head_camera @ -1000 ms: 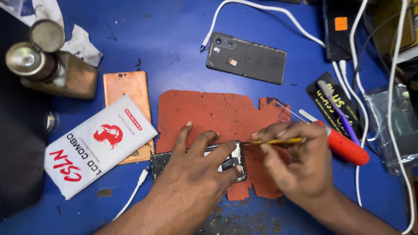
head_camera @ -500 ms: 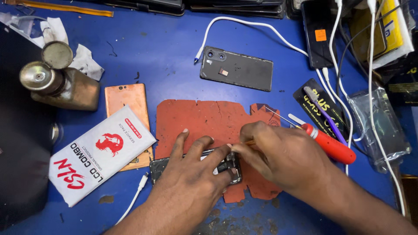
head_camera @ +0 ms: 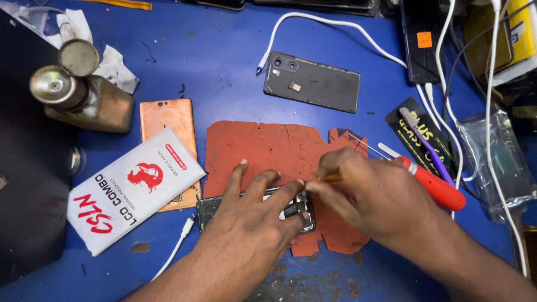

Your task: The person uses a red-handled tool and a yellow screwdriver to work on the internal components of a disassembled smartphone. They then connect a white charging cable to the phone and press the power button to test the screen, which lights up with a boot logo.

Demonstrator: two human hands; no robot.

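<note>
Head view: left hand (head_camera: 251,221) spread flat, fingers open, pressing an opened phone (head_camera: 296,208) onto a red mat (head_camera: 268,148) on the blue table (head_camera: 224,72). Right hand (head_camera: 372,196) closed around a thin yellow tool (head_camera: 330,178), tip at the phone's upper end. Just right, a red-handled screwdriver (head_camera: 439,187). Left, a white box (head_camera: 131,190) overlapping an orange back cover (head_camera: 166,120). Farther up, 1 dark back cover (head_camera: 313,83).

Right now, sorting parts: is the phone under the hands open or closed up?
Open. The phone on the red mat shows bare internals; a dark back cover lies apart. The left hand pins it.
</note>
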